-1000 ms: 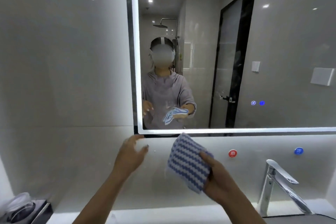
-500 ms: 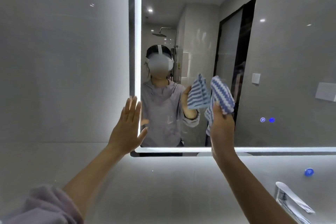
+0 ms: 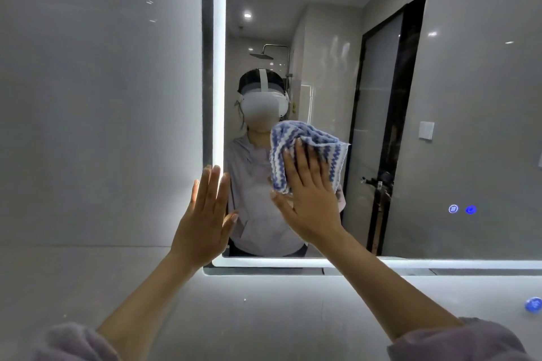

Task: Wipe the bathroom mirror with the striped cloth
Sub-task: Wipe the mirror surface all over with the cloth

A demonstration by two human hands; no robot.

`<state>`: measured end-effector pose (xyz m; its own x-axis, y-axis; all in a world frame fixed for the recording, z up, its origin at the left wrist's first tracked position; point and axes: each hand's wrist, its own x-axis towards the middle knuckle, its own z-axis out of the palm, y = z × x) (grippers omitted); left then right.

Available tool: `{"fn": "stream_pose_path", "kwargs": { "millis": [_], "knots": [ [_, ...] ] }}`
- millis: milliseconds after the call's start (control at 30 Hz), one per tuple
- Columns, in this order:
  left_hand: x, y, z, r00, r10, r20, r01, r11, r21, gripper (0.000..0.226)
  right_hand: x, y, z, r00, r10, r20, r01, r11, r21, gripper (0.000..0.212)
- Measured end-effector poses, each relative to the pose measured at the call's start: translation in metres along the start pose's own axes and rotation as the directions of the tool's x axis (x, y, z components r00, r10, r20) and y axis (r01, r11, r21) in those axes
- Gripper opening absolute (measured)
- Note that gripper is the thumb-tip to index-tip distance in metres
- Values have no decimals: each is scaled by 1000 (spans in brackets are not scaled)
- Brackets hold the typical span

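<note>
Your right hand (image 3: 308,199) lies flat, fingers straight and close together, pressing the cloth (image 3: 296,138) against the mirror (image 3: 469,126); no finger curls round it. The blue-and-white striped cloth is bunched under your palm and fingers, showing above them and to both sides, in the left part of the glass, over your reflection's chest. Your left hand (image 3: 205,214) is flat too, fingers straight, holding nothing, set over the lit strip (image 3: 219,67) at the mirror's left edge, just above the bottom corner. Two small blue icons (image 3: 462,209) glow low on the right of the glass.
</note>
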<state>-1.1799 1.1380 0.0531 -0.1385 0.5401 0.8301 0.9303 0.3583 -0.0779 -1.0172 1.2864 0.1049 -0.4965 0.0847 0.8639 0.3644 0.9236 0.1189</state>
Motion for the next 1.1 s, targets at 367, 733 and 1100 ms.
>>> {"fn": "stream_pose_path", "kwargs": {
  "millis": [367, 733, 1100],
  "knots": [
    [-1, -6, 18, 987, 55, -150, -40, 994, 102, 69, -101, -12, 57, 962, -238, 137, 255, 959, -125, 56],
    [0, -2, 15, 989, 45, -139, -22, 987, 158, 69, -102, -14, 46, 977, -175, 118, 177, 984, -6, 53],
    [-1, 3, 8, 992, 36, -125, -7, 974, 224, 72, 47, 12, -6, 995, -48, -85, 36, 990, -138, 57]
  ]
}}
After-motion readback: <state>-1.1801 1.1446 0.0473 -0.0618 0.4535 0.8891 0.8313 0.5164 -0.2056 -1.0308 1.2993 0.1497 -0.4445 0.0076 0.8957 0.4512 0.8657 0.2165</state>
